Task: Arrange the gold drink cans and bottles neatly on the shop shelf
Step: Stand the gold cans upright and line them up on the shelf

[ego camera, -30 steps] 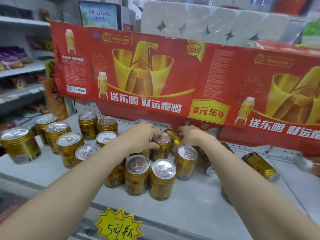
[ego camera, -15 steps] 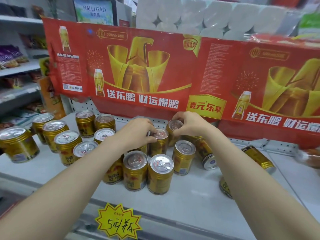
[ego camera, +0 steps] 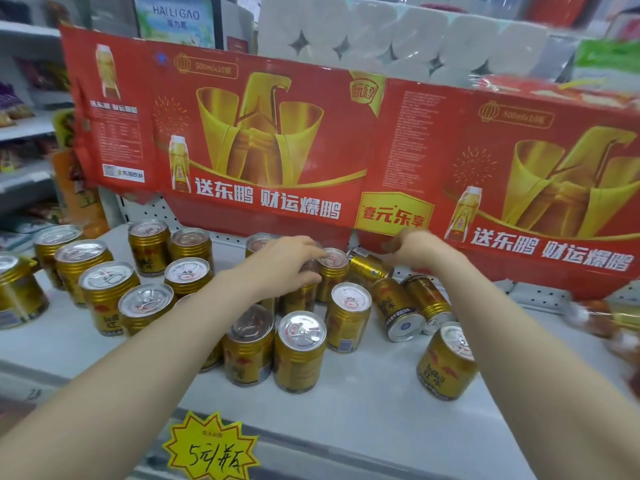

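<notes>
The tipped can (ego camera: 367, 266) lies just beside the right hand (ego camera: 417, 249) (loosely curled, apparently empty), its length slanting toward the left hand (ego camera: 287, 266), which grips an upright can (ego camera: 299, 299).

Two arms in view, both bare from wrist to frame edge, skin uncovered throughout. Left forearm (ego camera: 156, 341) slim, smooth. Right forearm (ego camera: 519, 341) same build. Left hand (ego camera: 277, 268) bare, fingers (ego camera: 311, 252) slender. Right hand (ego camera: 415, 249) bare, blurred; nail detail too soft to tell.
</notes>
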`<action>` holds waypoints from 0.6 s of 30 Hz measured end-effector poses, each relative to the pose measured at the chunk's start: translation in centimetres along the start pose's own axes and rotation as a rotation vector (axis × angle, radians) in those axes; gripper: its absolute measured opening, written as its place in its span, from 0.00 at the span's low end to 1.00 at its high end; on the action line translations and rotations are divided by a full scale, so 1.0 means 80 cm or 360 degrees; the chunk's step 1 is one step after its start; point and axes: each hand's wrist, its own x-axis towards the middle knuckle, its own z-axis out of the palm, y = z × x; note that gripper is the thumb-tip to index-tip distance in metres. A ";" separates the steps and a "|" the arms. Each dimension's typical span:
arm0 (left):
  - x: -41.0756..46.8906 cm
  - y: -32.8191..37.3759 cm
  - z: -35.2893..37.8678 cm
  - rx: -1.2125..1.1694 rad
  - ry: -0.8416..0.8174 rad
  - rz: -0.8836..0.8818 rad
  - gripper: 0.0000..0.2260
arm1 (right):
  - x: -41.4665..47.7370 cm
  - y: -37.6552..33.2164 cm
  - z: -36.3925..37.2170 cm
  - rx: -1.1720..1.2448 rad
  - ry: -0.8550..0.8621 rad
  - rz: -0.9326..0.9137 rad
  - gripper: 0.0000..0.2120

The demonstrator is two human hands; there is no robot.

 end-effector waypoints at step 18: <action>0.000 0.001 0.009 0.0240 -0.0102 0.0030 0.19 | -0.005 -0.032 0.044 0.0274 0.0310 -0.0212 0.34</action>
